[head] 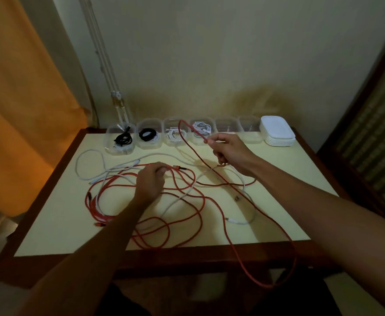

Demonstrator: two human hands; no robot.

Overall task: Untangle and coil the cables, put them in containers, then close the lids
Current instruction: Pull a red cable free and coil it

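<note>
- The room is looking dim overall, with a yellowish cast lying over the table top and the wall.
- Warm orange light is glowing through the curtain on the left, the brightest area in view.
- The right hand is casting a soft shadow on the table just beneath it.
- Soft, murky shadows are pooling on the wall behind the containers.
- The wide lens is bending straight lines toward the frame's edges.
- Both forearms are looking smeared and soft near the bottom, and fine detail is muddy with noise.
</note>
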